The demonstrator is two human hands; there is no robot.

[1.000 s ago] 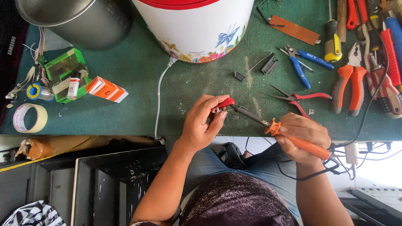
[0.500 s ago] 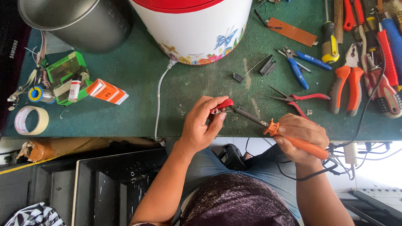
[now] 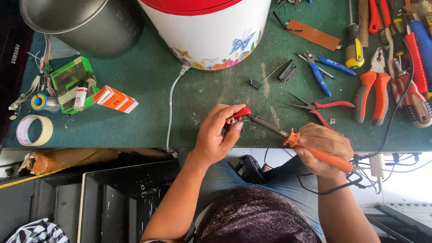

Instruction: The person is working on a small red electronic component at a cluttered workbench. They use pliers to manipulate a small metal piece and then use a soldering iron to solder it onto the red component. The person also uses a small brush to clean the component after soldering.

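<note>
Orange carton beside green box.

Left hand: shifted slightly toward the table edge, fingers curled closer over the small red part.
Right hand: grip on the orange-handled soldering iron drawn marginally nearer the body.
Iron tip: now lying against the red part; earlier a hair apart.
View: drifted slightly.
</note>
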